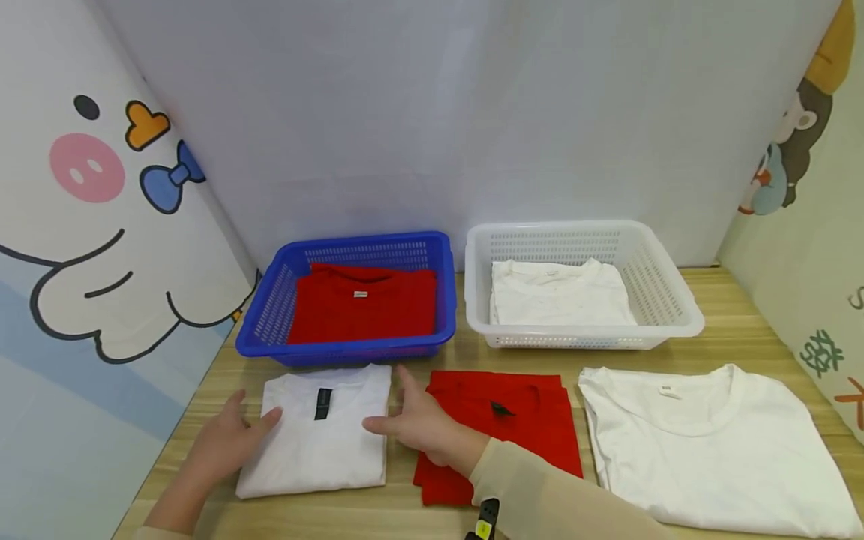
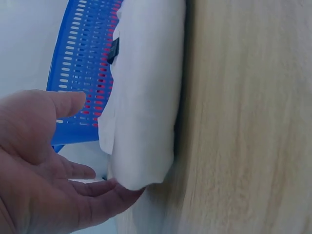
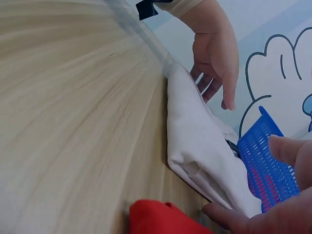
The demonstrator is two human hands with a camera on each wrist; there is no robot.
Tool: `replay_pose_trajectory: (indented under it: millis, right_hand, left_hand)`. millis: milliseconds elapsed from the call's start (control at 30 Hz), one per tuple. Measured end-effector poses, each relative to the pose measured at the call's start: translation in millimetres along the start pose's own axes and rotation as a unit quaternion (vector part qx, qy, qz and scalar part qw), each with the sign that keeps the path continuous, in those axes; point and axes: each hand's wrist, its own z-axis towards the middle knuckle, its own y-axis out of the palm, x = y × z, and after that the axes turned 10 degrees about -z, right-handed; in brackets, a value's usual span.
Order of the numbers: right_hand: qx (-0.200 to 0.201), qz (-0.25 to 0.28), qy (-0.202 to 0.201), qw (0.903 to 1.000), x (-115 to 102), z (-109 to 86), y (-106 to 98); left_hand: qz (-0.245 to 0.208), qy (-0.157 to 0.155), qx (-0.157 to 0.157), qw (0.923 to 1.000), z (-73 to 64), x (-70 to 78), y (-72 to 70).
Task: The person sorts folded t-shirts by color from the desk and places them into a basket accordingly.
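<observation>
Straight, relaxed fingers of the left hand [image 1: 226,439] touch the left edge of the folded white shirt [image 1: 322,439]; the right hand [image 1: 420,424], fingers likewise extended, presses its right edge. The shirt lies on the wooden table [image 1: 742,330], just before the blue basket [image 1: 270,315]. Only the head view shows the white basket [image 1: 668,296], folded red shirt [image 1: 533,427] and cartoon wall panels [image 1: 101,225]; the left wrist view shows fingertips [image 2: 122,192] under the shirt's corner.

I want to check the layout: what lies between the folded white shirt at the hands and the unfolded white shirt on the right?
In the head view, a folded red shirt lies between the folded white shirt and the unfolded white shirt; the right hand reaches across it.
</observation>
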Motion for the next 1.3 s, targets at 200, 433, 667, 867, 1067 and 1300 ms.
replay_pose_trajectory:
  millis: [200,433,667,867,1067,1300]
  right_hand:
    - [-0.006,0.071,0.046,0.9964,-1,3.7,6]
    - [-0.022,0.153,0.075,0.9852,-1,8.4,8]
    - [-0.017,0.16,0.078,0.9838,1,10.7,12]
    - [-0.025,0.182,0.065,0.9808,-2,12.2,15]
    - [-0.026,0.218,0.066,0.9733,3,14.5,20]
    - [0.023,0.154,0.059,0.9861,9,16.5,25]
  left_hand:
    - [-0.136,-0.045,-0.053,0.9882,2.7,3.9,-1.1]
    - [-0.329,-0.067,-0.112,0.9352,8.1,-9.1,3.3]
    - [-0.377,-0.081,-0.128,0.9138,7.1,-8.5,5.3]
    - [-0.404,-0.071,-0.129,0.9026,3.1,-2.2,6.2]
    - [-0.405,-0.056,-0.126,0.904,3.8,-1.5,9.2]
    - [-0.407,-0.045,-0.139,0.9018,4.3,-3.6,17.2]
